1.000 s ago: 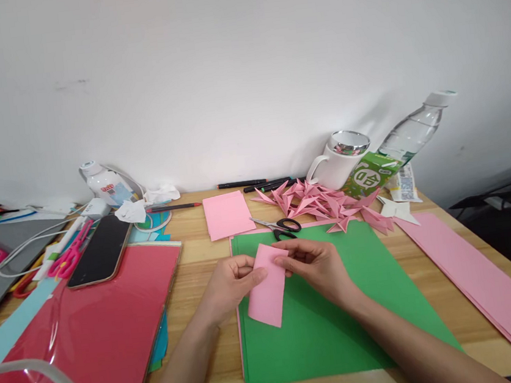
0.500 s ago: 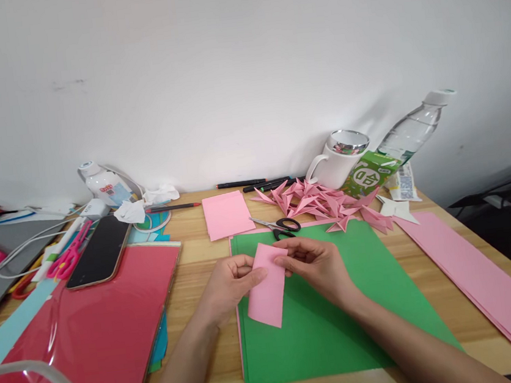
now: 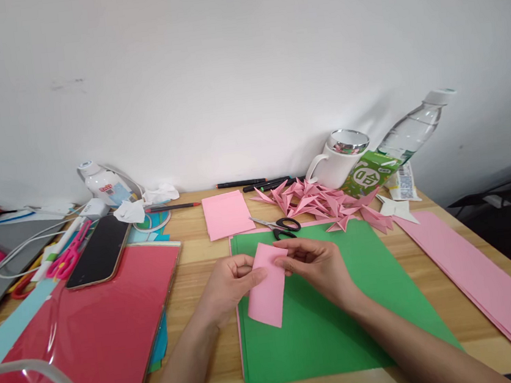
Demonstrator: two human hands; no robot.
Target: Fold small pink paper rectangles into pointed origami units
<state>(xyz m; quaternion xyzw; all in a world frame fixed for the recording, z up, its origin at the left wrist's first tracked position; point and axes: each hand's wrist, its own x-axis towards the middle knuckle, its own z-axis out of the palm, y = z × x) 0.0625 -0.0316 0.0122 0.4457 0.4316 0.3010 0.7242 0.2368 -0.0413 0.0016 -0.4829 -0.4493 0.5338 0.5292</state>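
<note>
A small pink sheet of paper (image 3: pixel 267 294), bent over on itself, is held up between both hands above a stack of green paper (image 3: pixel 346 335). My left hand (image 3: pixel 229 286) pinches its left edge, thumb on the front face and fingers behind. At the upper right corner, my right hand (image 3: pixel 317 264) grips the same sheet between thumb and fingers. Just beyond the hands lie black-handled scissors (image 3: pixel 282 225), blades pointing left. Behind them is a stack of pink paper squares (image 3: pixel 227 215). Folded pink paper pieces (image 3: pixel 325 202) lie heaped to the right of it.
A white mug (image 3: pixel 339 160), a green box (image 3: pixel 368 173) and a tilted water bottle (image 3: pixel 414 127) stand back right. Long pink strips (image 3: pixel 477 277) lie at right. On the left are a red sheet pack (image 3: pixel 91 333), a phone (image 3: pixel 99 252) and pink scissors (image 3: pixel 69 252).
</note>
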